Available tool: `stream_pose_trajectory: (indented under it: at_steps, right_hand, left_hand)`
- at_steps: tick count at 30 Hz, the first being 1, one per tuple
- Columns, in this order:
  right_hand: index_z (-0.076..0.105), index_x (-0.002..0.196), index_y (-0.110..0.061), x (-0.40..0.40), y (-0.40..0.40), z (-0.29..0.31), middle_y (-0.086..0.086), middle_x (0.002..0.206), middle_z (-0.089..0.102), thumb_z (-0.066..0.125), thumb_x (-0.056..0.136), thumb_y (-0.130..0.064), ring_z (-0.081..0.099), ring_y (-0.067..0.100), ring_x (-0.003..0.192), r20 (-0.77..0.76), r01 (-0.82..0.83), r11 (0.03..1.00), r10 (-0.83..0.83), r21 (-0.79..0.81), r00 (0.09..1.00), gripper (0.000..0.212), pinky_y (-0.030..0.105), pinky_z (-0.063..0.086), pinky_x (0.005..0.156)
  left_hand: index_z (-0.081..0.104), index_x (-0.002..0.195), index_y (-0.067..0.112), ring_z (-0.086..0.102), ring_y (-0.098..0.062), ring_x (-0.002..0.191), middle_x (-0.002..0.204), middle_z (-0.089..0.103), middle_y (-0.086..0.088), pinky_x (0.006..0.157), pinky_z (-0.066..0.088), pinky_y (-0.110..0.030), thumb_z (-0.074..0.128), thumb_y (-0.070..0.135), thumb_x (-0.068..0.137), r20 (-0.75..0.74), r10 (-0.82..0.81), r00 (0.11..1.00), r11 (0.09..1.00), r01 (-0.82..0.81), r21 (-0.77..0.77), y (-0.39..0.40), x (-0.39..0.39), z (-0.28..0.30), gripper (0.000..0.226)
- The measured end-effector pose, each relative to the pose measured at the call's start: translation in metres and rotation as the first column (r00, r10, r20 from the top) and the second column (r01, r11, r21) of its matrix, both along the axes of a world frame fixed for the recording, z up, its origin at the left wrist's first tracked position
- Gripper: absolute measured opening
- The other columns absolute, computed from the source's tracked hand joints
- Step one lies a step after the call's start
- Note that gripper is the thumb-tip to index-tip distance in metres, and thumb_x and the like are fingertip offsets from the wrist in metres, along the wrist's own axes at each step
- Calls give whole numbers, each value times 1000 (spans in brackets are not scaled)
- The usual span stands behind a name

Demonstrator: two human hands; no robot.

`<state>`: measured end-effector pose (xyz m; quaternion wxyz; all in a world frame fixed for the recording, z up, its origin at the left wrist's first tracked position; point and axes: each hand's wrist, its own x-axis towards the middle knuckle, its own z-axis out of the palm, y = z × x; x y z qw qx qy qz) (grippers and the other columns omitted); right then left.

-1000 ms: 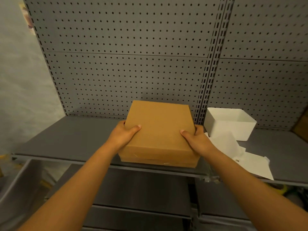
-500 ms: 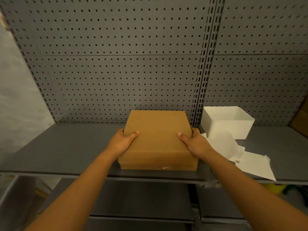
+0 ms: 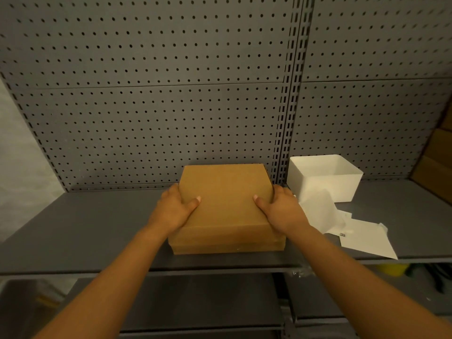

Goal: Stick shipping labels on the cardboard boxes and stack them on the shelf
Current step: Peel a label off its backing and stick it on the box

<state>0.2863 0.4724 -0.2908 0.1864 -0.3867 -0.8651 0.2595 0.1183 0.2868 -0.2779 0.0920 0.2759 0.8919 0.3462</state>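
A plain brown cardboard box (image 3: 226,206) lies flat on the grey shelf (image 3: 93,231), close to the pegboard back. My left hand (image 3: 175,210) grips its left side with the thumb on top. On the opposite side my right hand (image 3: 281,210) holds it the same way, thumb on the lid. No label shows on the box's top face. White label sheets (image 3: 364,237) lie on the shelf to the right of the box.
A white open bin (image 3: 325,179) stands at the back right, beside the slotted upright (image 3: 287,133). More brown cardboard (image 3: 437,172) leans at the far right edge. Lower shelves and a grey bin (image 3: 19,299) lie below.
Both hands have pushed the box further back on the shelf, from overhanging the front edge to lying fully on it near the pegboard.
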Motion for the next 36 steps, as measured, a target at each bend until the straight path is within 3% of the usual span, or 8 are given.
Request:
stream_pose_trajectory:
  at_steps: [4, 10, 15, 19, 25, 29, 33, 36]
  right_hand:
    - [44, 135, -15, 4, 2, 6, 9, 132, 49, 36, 94, -58, 48, 29, 119, 49, -29, 981, 20, 191, 999, 61, 43, 42, 101]
    - [56, 125, -15, 35, 24, 19, 10, 128, 55, 47, 95, -38, 49, 28, 116, -220, 146, 976, -109, 161, 969, 39, 41, 43, 97]
    - [43, 137, -14, 83, 48, 12, 11, 140, 44, 61, 87, -39, 37, 31, 128, -8, 332, 915, -339, 230, 941, 59, 43, 36, 104]
    - [40, 137, -10, 98, 60, 0, 14, 133, 51, 65, 83, -46, 47, 33, 122, 138, 313, 949, -316, 43, 939, 69, 43, 42, 100]
    - [65, 94, -12, 99, 61, 11, 10, 102, 64, 59, 90, -16, 55, 23, 86, -73, 275, 953, -285, -128, 956, 9, 28, 43, 71]
    - [59, 93, -9, 97, 56, 30, 7, 98, 59, 57, 90, -15, 55, 24, 93, -245, 216, 959, -257, -183, 935, 7, 30, 43, 76]
    - [60, 90, -14, 95, 48, 40, -4, 92, 60, 61, 89, -18, 56, 17, 89, -388, 79, 989, -122, -125, 914, 4, 29, 45, 78]
    - [63, 90, -13, 90, 40, 43, -4, 92, 64, 64, 88, -21, 61, 14, 85, -429, -60, 994, 17, -87, 903, 8, 25, 49, 76]
  left_hand:
    - [47, 135, 16, 39, -27, 130, 141, 43, -5, 106, 37, -42, 54, 33, 93, -332, -102, 938, 992, 69, -108, 10, 9, 8, 46]
    - [56, 127, 19, 46, -16, 123, 134, 50, 2, 105, 36, -29, 52, 28, 95, -274, -372, 887, 928, 367, -69, 46, 46, 21, 34]
    - [57, 127, 19, 45, -13, 123, 131, 52, 4, 104, 33, -25, 53, 27, 94, -300, -506, 808, 859, 504, -91, 70, 74, 19, 34]
    - [61, 122, 21, 47, -12, 120, 127, 55, 4, 101, 35, -24, 53, 26, 94, -277, -546, 791, 831, 553, -58, 86, 93, 18, 29]
    - [65, 117, 20, 53, -9, 112, 123, 59, 4, 85, 36, -16, 54, 24, 95, -137, -557, 819, 815, 571, 102, 110, 120, 28, 25]
    - [66, 113, 19, 56, -5, 100, 111, 64, 7, 72, 42, -9, 54, 24, 95, 19, -560, 828, 813, 545, 206, 124, 132, 33, 23]
    - [61, 111, 10, 68, -17, 89, 106, 65, -6, 81, 57, -29, 55, 35, 94, 333, -474, 815, 866, 364, 342, 139, 144, 41, 31]
    - [58, 108, 7, 70, -23, 87, 106, 64, -12, 77, 59, -30, 56, 41, 93, 479, -435, 762, 887, 269, 376, 147, 148, 47, 38]
